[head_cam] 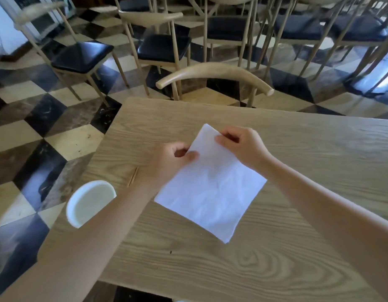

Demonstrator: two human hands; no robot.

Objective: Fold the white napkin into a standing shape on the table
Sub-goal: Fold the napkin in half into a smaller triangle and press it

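The white napkin lies mostly flat on the wooden table, turned like a diamond with one corner pointing away from me. My left hand pinches its left edge near the far corner between thumb and fingers. My right hand pinches the right edge close to the same far corner. That far part of the napkin looks slightly lifted off the table. The near corner rests on the wood.
A white paper cup stands near the table's left edge, under my left forearm. A toothpick lies beside my left wrist. A wooden chair is tucked in at the far side; more chairs stand beyond on the checkered floor.
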